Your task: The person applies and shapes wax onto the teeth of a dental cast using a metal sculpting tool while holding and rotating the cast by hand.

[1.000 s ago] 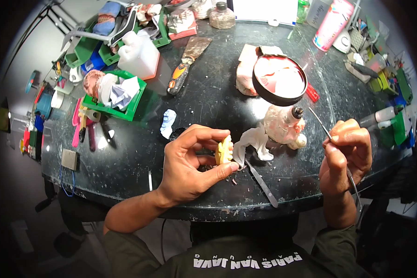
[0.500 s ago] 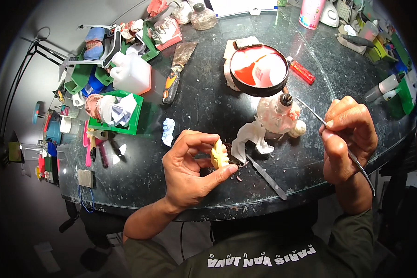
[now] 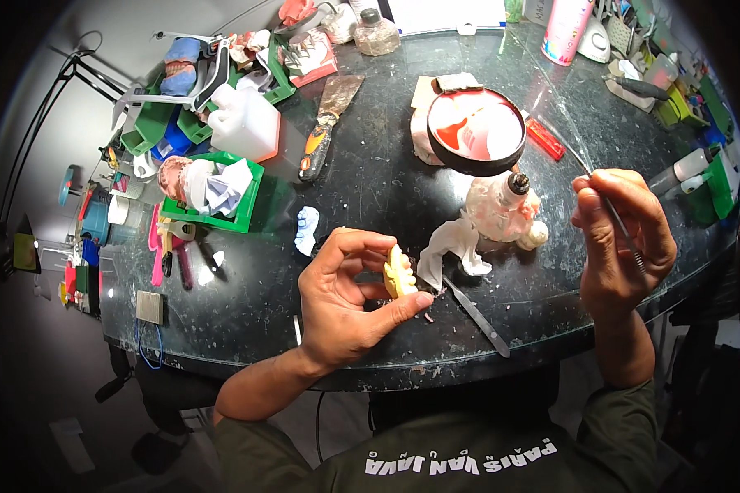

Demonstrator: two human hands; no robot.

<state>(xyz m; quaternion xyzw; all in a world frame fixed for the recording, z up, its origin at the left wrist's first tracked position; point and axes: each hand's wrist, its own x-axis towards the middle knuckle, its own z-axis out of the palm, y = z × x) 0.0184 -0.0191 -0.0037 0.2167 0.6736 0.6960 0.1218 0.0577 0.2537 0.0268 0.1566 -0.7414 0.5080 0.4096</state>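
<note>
Between the thumb and fingers of my left hand (image 3: 341, 304) is a small yellow dental cast (image 3: 399, 274), held above the table's near side. My right hand (image 3: 625, 238) grips a thin metal dental carving tool (image 3: 617, 220) by its ribbed handle. The tool's slender end points up and to the far left, near a red lighter (image 3: 546, 140). Left of the tool stands a round dark-rimmed pan (image 3: 477, 131) with glossy red material in it. Below the pan is a squat glass burner (image 3: 493, 205) with a dark top. A crumpled white cloth (image 3: 452, 246) lies beside the cast.
A flat metal blade (image 3: 478, 319) lies near the front edge. A small pale-blue cast (image 3: 306, 230) and a scraper (image 3: 321, 135) lie left of centre. Green trays (image 3: 255, 197), a white jug (image 3: 242, 123) and dental models crowd the left. Bottles (image 3: 691, 164) stand at the right.
My right hand has turned and shifted slightly right, so the carving tool now lies along the fingers. The left hand still holds the yellow cast. The whole view has shifted a little.
</note>
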